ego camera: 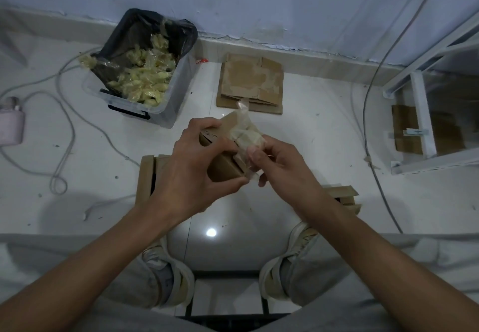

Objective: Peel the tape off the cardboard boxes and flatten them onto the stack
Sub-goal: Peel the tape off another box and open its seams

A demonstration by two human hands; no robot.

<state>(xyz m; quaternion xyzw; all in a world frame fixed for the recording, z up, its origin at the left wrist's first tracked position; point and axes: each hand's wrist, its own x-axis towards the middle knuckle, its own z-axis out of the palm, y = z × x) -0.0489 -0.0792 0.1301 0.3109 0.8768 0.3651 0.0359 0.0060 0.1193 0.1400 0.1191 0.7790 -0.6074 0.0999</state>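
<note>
The person is sitting above a white tiled floor (311,103), with both forearms reaching forward over it. The left hand (197,166) is gripping a small cardboard box (223,168), fingers curling over the far top edge and thumb pressing along the near lower edge. The box is being held in the air above the middle of the floor, clear of the tiles. The right hand (277,166) is pinching a crumpled wad of clear tape (246,135) between thumb and fingers; the tape is running up across the right face of the box and is touching it there.

On the floor beyond the hands, near the far wall, a stack of flattened cardboard (250,83) is lying flat. To the left of the stack, well apart from it, a clear plastic bin (166,98) lined with a black bag (124,44) is holding a heap of crumpled yellowish tape (145,78). More cardboard boxes (147,176) are standing on the floor just behind the left hand, and another cardboard piece (344,197) is lying beside the right forearm. White cables (62,129) are trailing across the left side of the floor. A white metal rack (425,124) is standing at the right edge, with cardboard lying under it. Both shoes (274,277) are resting on the near part of the floor
</note>
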